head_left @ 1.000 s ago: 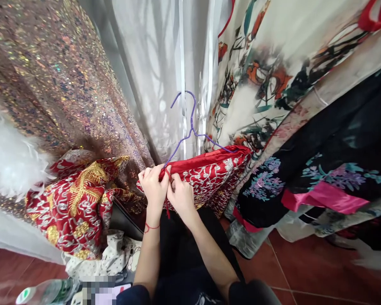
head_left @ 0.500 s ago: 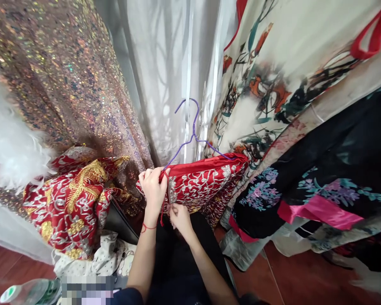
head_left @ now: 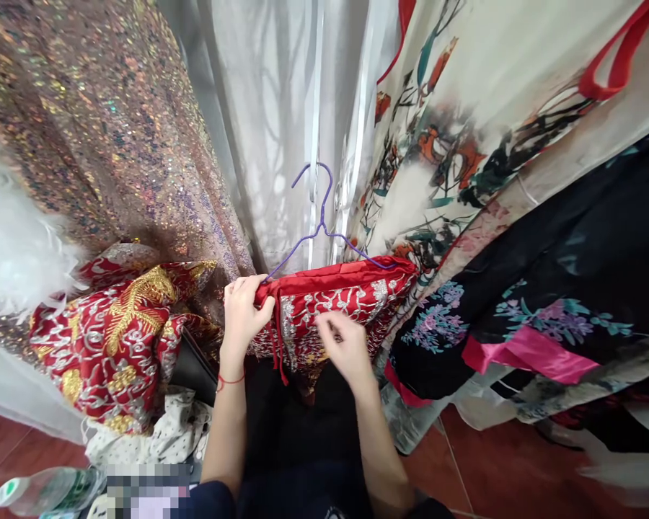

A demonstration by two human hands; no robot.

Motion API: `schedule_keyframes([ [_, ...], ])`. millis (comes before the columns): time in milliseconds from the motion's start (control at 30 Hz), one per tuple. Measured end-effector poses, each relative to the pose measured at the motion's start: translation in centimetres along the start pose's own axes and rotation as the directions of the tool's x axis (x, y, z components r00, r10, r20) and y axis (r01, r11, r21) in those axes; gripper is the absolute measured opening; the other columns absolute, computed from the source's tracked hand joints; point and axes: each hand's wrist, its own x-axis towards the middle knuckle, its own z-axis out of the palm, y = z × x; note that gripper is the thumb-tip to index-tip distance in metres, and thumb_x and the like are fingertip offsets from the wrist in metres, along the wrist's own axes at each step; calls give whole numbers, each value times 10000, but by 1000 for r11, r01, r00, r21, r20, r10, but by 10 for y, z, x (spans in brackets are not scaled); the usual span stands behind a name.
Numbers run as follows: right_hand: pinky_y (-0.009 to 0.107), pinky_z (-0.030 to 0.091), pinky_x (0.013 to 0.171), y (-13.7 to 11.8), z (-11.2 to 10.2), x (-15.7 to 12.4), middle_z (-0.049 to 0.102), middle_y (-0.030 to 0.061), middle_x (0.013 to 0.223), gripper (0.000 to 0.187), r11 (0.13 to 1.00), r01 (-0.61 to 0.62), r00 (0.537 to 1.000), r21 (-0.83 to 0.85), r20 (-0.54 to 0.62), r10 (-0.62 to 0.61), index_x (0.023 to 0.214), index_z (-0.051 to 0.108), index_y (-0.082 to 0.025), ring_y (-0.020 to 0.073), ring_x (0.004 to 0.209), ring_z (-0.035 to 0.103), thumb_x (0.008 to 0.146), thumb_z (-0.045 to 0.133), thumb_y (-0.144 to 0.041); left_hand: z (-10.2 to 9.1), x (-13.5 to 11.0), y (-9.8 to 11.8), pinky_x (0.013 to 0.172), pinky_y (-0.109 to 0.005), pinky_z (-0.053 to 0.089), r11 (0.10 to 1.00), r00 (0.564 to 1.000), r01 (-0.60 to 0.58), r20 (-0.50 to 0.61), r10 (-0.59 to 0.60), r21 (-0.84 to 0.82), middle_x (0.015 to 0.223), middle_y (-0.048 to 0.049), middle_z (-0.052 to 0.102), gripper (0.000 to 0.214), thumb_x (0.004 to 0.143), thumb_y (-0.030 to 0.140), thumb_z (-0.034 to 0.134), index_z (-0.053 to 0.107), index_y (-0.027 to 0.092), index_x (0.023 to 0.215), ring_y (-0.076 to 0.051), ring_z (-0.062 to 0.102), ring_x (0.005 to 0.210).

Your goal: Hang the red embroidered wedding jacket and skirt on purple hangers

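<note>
A red embroidered skirt (head_left: pixel 335 295), silver-patterned with a plain red waistband, spreads across a purple hanger (head_left: pixel 323 216) whose hook points up. My left hand (head_left: pixel 243 313) is closed around the waistband's left corner, near the hanger's left end. Thin red ties (head_left: pixel 279 346) dangle just right of that hand. My right hand (head_left: pixel 349 346) is in front of the skirt's patterned face, fingers curled with thumb and forefinger near each other; nothing shows in them. Whether its fingertips touch the cloth, I cannot tell. The skirt's lower part falls into shadow over dark cloth.
At the left lie a red and gold embroidered garment (head_left: pixel 124 331), white feathers (head_left: pixel 21 238) and a plastic bottle (head_left: pixel 54 490). A sequined dress (head_left: pixel 113 130) hangs behind them. White curtains (head_left: pixel 259 108) are straight ahead. On the right hang a floral dress (head_left: pixel 465 122) and a black flowered garment (head_left: pixel 562 245).
My right hand has moved right and up, away from the ties, which now hang loose. My left hand keeps its hold; the skirt and hanger have shifted slightly left in view.
</note>
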Motion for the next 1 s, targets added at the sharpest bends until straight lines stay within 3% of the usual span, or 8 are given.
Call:
schedule_keyframes([
  [67,375,447,884,-1,-33,25,687,99,885,280,974,86,942,-212,-302,-149,876,672,-217,230,876,607,983,448,-346,1,3,-2,954,-422,408,1000,1000,23,-15,-23,-4,1044,-69,730,256,809,217,558,642,213,1051,-269,622,1015],
  [133,445,393,955,11,-59,50,647,173,1133,290,886,-29,863,-462,-458,-211,1054,674,-182,300,1090,549,954,502,-391,4,8,-4,924,-410,425,998,996,55,-64,-55,-13,994,-71,710,174,824,250,561,634,210,977,-261,618,972],
  [200,483,333,997,29,-76,69,601,190,1269,368,779,-106,883,-618,-419,-212,1190,642,-168,338,1208,487,956,495,-410,8,12,-6,885,-396,445,996,989,80,-119,-84,-38,930,-71,687,95,828,264,553,611,211,882,-251,610,913],
  [333,438,316,969,62,-89,78,691,116,1051,308,698,-86,945,-711,-281,-170,1094,673,-175,264,1024,575,992,422,-323,16,19,-16,883,-382,456,990,972,109,-201,-125,-91,881,-63,685,80,808,198,514,588,215,833,-238,607,872],
  [667,324,461,820,72,-104,51,727,77,891,263,892,148,920,-428,-271,-283,911,676,-184,207,840,660,990,491,-354,36,33,-48,969,-349,444,944,903,253,-299,-310,-214,1037,-72,712,263,844,149,465,633,191,1041,-211,637,974],
  [733,328,471,811,74,-106,52,723,76,870,267,898,142,919,-416,-282,-276,901,676,-187,211,824,657,988,491,-360,38,29,-54,926,-309,461,916,851,271,-371,-371,-295,988,-61,689,254,840,126,444,602,178,1031,-184,638,913],
  [867,311,495,791,73,-110,53,722,67,866,286,941,115,940,-318,-272,-207,900,681,-192,201,802,658,983,494,-393,41,18,-65,882,-268,455,832,685,297,-502,-528,-469,866,-21,605,159,839,121,420,554,180,899,-149,581,827],
  [1000,289,490,770,71,-117,51,715,52,850,307,973,77,953,-219,-271,-136,873,681,-186,186,772,649,959,524,-436,51,10,-72,885,-243,447,600,584,279,-363,-726,-750,868,0,582,104,833,191,457,549,186,882,-125,556,829],
])
